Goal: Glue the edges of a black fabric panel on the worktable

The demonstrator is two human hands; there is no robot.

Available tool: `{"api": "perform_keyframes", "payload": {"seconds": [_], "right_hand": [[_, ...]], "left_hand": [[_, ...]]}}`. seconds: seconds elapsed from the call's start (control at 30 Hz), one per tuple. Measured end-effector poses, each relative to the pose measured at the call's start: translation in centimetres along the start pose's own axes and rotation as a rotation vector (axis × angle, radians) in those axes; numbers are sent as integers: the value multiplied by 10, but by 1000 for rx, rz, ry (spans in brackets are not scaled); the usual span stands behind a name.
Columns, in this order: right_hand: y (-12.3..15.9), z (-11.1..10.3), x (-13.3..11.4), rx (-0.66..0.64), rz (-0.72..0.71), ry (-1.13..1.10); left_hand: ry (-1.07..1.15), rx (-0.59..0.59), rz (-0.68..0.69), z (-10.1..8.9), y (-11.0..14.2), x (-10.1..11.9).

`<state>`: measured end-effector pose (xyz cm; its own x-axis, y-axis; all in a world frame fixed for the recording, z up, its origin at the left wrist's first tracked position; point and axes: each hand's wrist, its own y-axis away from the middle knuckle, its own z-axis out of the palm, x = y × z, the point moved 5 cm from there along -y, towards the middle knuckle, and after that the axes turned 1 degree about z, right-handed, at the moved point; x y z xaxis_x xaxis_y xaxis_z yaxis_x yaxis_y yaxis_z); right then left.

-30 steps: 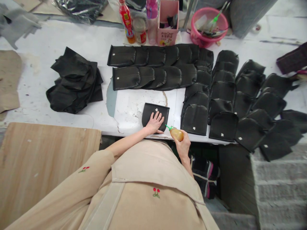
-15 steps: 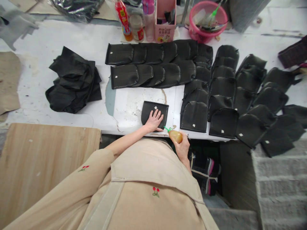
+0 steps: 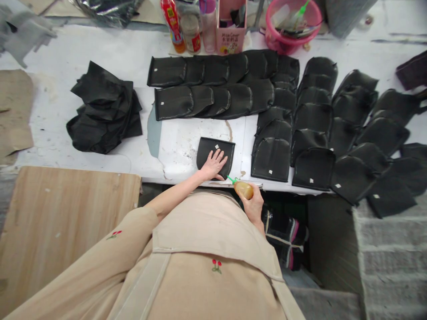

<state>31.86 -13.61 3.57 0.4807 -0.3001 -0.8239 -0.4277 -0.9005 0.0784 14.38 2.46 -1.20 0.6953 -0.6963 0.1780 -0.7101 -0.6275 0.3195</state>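
Observation:
Flat on a black fabric or leather-like piece with a rounded edge and a small white mark, my left hand lies with its fingers spread. The piece rests near the table's front edge. My right hand is wrapped round a squeeze bottle of yellowish-brown liquid. Its thin green nozzle points left, its tip at the lower right edge of the black piece; whether it touches I cannot tell.
Overlapping rows of similar black pieces cover the table's back and right. A loose black pile lies left. Behind stand a red bottle, a jar, a pink box and a pink basket. A wooden board is front left.
The view has shifted slightly. Both hands keep nearly the same pose, the left flat on the black piece and the right around the bottle, its nozzle still at the piece's edge.

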Motion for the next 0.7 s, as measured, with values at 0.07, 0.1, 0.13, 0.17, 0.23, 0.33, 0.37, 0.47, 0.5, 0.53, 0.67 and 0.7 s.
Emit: {"api": "perform_keyframes", "payload": {"seconds": [0.07,0.1,0.13,0.17,0.23,0.33,0.37,0.47,0.5,0.53,0.67,0.7], "right_hand": [[3,0,1,-14,9,-5],[4,-1,1,-21,14,-8],[5,-1,1,-27,19,-11],[5,-1,1,-33,22,-16],[6,-2,2,-41,34,-28],[5,-2,7,-45,71,-52],[4,-1,10,-46,87,-65],[4,2,17,-50,138,-133],[4,3,19,-48,151,-153],[4,4,21,-43,160,-169],[3,10,26,-43,190,-224],[3,11,28,-48,202,-242]], "left_hand": [[0,-1,-3,1,0,-1],[1,-3,-5,1,0,-1],[1,-4,-6,2,0,-1],[1,-4,-7,2,0,-1],[1,-2,-10,1,0,-2],[1,-5,-13,1,0,-2],[1,-8,-13,1,0,-2],[4,-9,-15,0,1,-2],[6,-7,-15,-1,1,-2],[7,-4,-17,-1,1,-2],[11,-9,-24,-3,2,-2],[11,-11,-26,-3,2,-2]]}}
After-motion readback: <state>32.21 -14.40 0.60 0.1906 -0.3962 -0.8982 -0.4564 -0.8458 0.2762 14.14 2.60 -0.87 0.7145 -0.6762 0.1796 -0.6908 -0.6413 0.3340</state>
